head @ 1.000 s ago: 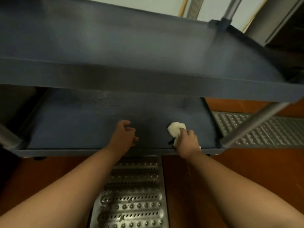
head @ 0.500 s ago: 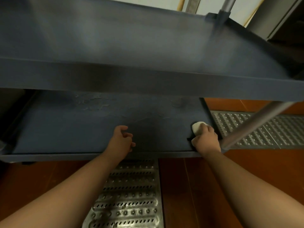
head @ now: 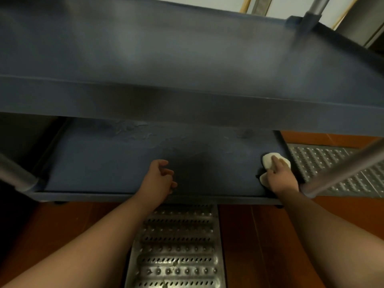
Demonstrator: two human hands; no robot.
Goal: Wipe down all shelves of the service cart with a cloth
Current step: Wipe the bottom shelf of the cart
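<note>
On the lower shelf (head: 108, 163) of a dark blue service cart (head: 187, 104), at its near right corner, the right hand (head: 279, 177) presses a white cloth (head: 269, 160), fingers curled over it. Left hand (head: 159, 179) rests mid-shelf near the front edge, fingers loosely curled, holding nothing.

- Left hand (head: 159, 178): mid-frame, forearm reaching up from the lower left, fingers loosely curled, holding nothing.
- Right hand (head: 279, 176): right of centre, forearm from the lower right, fingers curled over a white cloth (head: 268, 160).
</note>
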